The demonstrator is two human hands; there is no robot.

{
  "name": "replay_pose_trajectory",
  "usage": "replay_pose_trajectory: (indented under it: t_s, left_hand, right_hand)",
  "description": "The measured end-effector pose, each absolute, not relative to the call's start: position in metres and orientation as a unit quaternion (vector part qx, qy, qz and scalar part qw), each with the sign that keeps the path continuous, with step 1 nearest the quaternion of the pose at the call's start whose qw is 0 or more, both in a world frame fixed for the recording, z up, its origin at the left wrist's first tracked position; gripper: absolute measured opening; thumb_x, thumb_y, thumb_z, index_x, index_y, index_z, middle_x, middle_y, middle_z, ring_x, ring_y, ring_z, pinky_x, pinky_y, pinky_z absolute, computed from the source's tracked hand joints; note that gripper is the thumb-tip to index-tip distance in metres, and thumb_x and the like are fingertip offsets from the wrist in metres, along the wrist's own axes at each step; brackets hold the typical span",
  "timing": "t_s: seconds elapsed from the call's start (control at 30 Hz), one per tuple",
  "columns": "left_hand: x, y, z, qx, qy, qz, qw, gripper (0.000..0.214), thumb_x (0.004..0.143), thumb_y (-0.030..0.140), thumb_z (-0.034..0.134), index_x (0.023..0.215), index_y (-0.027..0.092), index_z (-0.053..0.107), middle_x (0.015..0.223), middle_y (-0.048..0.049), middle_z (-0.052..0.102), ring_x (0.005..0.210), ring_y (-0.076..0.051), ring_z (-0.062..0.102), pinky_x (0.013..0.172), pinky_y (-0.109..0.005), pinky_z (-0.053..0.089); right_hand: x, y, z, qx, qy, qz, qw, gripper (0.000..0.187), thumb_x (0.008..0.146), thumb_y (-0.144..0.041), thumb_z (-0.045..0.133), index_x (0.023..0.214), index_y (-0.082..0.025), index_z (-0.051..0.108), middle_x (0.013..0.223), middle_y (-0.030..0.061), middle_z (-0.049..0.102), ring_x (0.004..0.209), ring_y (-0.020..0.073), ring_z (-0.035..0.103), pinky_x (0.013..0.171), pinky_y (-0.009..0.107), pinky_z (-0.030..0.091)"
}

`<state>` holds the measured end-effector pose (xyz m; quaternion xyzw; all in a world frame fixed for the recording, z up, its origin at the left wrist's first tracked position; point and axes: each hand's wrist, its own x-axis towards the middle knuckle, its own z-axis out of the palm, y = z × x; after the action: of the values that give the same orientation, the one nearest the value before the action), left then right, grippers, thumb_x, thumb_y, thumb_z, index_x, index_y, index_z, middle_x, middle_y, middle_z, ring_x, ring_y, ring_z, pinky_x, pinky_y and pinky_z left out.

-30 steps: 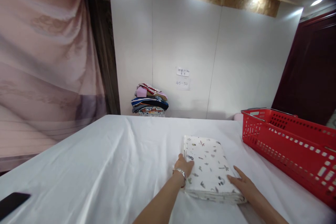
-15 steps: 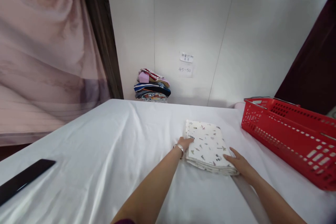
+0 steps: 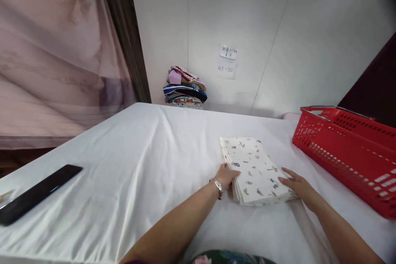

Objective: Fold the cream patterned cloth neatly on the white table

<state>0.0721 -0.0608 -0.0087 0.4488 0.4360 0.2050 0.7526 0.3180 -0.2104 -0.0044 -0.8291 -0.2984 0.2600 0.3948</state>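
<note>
A white folded cloth [image 3: 258, 171] printed with small scattered figures lies in several layers on the white-covered table. At its left edge, my left hand [image 3: 226, 176] grips the layers, thumb on top and the other fingers partly hidden beside them. A silver watch or bracelet [image 3: 217, 187] circles that wrist. My right hand [image 3: 298, 186] holds the near right corner, with fingertips on the top face and the rest of the hand along the edge.
A red perforated basket [image 3: 349, 152] with metal handles stands at the right. On the left lies a long black flat object [image 3: 40, 192]. Behind the table rises a stack of folded clothes [image 3: 185, 88] against the white wall, near paper labels [image 3: 227, 62]. A pink curtain [image 3: 52, 49] hangs left.
The folded cloth has turned slightly, and its left-side layers show more. Both hands have stayed at its edges. The camera view has shifted, bringing patterned clothing into the bottom edge.
</note>
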Motion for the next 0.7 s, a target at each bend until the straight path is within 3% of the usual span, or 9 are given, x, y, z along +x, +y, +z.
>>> replay_pose_trajectory:
  t_s: [0.13, 0.27, 0.4, 0.5, 0.57, 0.7]
  left_hand:
    - [0.076, -0.094, -0.011, 0.400, 0.393, 0.123, 0.818, 0.091, 0.061, 0.016, 0.071, 0.134, 0.019, 0.017, 0.089, -0.0105, 0.067, 0.065, -0.021, 0.066, 0.064, -0.038, 0.054]
    - [0.073, -0.090, -0.005, 0.447, 0.396, 0.074, 0.799, 0.092, 0.061, 0.021, 0.074, 0.135, 0.016, 0.020, 0.074, -0.0075, 0.068, 0.062, -0.021, 0.066, 0.061, -0.034, 0.054]
    - [0.073, -0.043, 0.004, 0.560, 0.475, 0.150, 0.662, 0.081, 0.071, 0.025, 0.065, 0.138, 0.016, 0.019, 0.103, -0.0152, 0.065, 0.081, -0.022, 0.065, 0.061, -0.031, 0.053]
    - [0.081, 0.002, 0.006, 0.607, 0.501, 0.179, 0.591, 0.077, 0.073, 0.029, 0.062, 0.137, 0.017, 0.022, 0.133, -0.0189, 0.044, 0.102, -0.025, 0.058, 0.070, -0.030, 0.051]
    - [0.091, 0.029, 0.006, 0.643, 0.508, 0.176, 0.546, 0.075, 0.072, 0.033, 0.063, 0.136, 0.018, 0.026, 0.138, -0.0167, 0.038, 0.113, -0.026, 0.050, 0.082, -0.032, 0.046]
    - [0.114, 0.065, 0.004, 0.694, 0.507, 0.128, 0.495, 0.067, 0.064, 0.035, 0.070, 0.123, 0.017, 0.045, 0.129, -0.0144, 0.049, 0.117, -0.029, 0.046, 0.091, -0.034, 0.040]
  right_hand:
    - [0.349, -0.209, -0.008, -0.867, -0.315, 0.153, 0.355, 0.074, 0.062, -0.047, 0.060, 0.126, -0.012, 0.050, 0.077, 0.0056, 0.063, 0.074, 0.0242, 0.061, 0.070, 0.034, 0.046]
    - [0.357, -0.208, -0.012, -0.875, -0.332, 0.122, 0.332, 0.071, 0.062, -0.049, 0.058, 0.120, -0.009, 0.055, 0.091, 0.0109, 0.064, 0.086, 0.0268, 0.060, 0.076, 0.034, 0.045]
    - [0.350, -0.209, -0.003, -0.881, -0.302, 0.173, 0.321, 0.071, 0.064, -0.054, 0.056, 0.122, -0.012, 0.054, 0.096, 0.0119, 0.065, 0.086, 0.0268, 0.061, 0.074, 0.034, 0.046]
    - [0.345, -0.205, 0.009, -0.890, -0.287, 0.194, 0.297, 0.072, 0.066, -0.055, 0.057, 0.124, -0.012, 0.052, 0.104, 0.0146, 0.063, 0.092, 0.0273, 0.061, 0.080, 0.034, 0.046]
    - [0.343, -0.199, 0.015, -0.896, -0.290, 0.202, 0.270, 0.075, 0.066, -0.054, 0.058, 0.126, -0.010, 0.050, 0.111, 0.0174, 0.060, 0.097, 0.0276, 0.059, 0.084, 0.034, 0.044]
    - [0.348, -0.189, 0.017, -0.894, -0.316, 0.215, 0.235, 0.072, 0.063, -0.052, 0.063, 0.121, -0.010, 0.055, 0.114, 0.0166, 0.060, 0.102, 0.0293, 0.057, 0.088, 0.035, 0.043]
